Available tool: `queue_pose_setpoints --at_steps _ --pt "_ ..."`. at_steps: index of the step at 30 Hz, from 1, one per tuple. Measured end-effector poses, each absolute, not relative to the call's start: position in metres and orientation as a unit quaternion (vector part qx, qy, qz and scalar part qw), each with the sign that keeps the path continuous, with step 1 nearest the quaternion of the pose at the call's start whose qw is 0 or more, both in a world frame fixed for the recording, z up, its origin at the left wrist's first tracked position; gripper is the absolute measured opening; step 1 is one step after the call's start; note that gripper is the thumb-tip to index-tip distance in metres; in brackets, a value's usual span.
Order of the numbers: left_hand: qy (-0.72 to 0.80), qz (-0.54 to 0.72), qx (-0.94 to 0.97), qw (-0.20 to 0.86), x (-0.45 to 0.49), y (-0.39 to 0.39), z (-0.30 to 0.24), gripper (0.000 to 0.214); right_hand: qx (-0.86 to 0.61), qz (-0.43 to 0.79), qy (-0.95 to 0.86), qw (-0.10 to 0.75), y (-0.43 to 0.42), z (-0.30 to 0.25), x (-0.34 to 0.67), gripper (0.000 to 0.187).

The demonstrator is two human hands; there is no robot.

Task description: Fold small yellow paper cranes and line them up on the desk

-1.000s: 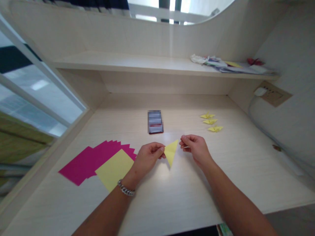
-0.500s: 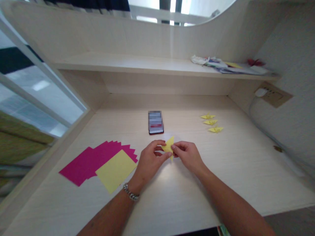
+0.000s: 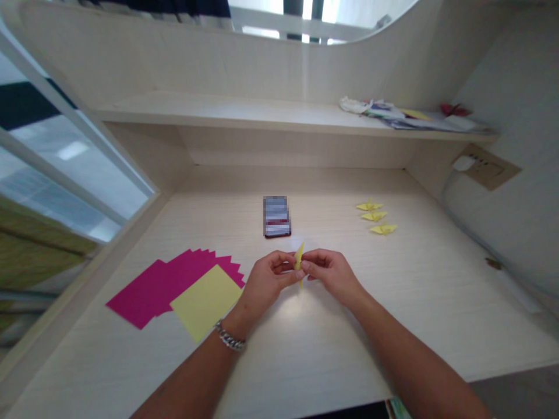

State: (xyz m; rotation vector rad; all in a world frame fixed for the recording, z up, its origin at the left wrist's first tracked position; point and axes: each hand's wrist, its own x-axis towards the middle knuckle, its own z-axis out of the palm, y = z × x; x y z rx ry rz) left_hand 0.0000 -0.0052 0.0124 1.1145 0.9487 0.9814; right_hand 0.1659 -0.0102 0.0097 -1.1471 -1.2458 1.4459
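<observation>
A small folded yellow paper (image 3: 299,258) is pinched upright between both hands above the middle of the desk. My left hand (image 3: 266,280), with a metal bracelet on its wrist, grips the paper's left side with closed fingers. My right hand (image 3: 328,273) meets it from the right, its thumb and fingers pressed on the same piece. Only a narrow edge of the paper shows between the fingertips.
A fan of magenta sheets (image 3: 161,282) with a yellow sheet (image 3: 204,301) on top lies at the left. A phone (image 3: 276,216) lies behind the hands. Three folded yellow cranes (image 3: 374,216) sit at the right. The shelf (image 3: 227,113) holds papers (image 3: 406,116) at its right end.
A second ago only my left hand held the yellow paper, spread as a flat triangle. My right hand has moved in and taken hold too, and the paper now looks narrower, seen edge-on.
</observation>
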Motion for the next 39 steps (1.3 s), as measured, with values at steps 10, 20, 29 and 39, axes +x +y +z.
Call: queue_pose_setpoints --at_steps 10,20,29,39 --pt "0.4 0.428 0.493 0.643 -0.0014 -0.0044 0.0105 0.019 -0.467 0.572 -0.516 0.434 -0.0106 0.0113 0.1662 0.027" --pt "0.381 0.429 0.502 0.647 -0.0003 -0.0048 0.0113 0.011 -0.474 0.565 -0.519 0.432 -0.0108 0.0107 0.1655 0.024" --pt "0.377 0.426 0.485 0.664 -0.0024 -0.0034 0.0072 0.011 -0.475 0.554 -0.53 0.433 -0.011 0.0108 0.1657 0.025" --pt "0.402 0.44 0.46 0.658 -0.0021 -0.0039 0.0129 0.012 -0.465 0.572 -0.516 0.437 -0.0118 0.0119 0.1657 0.027"
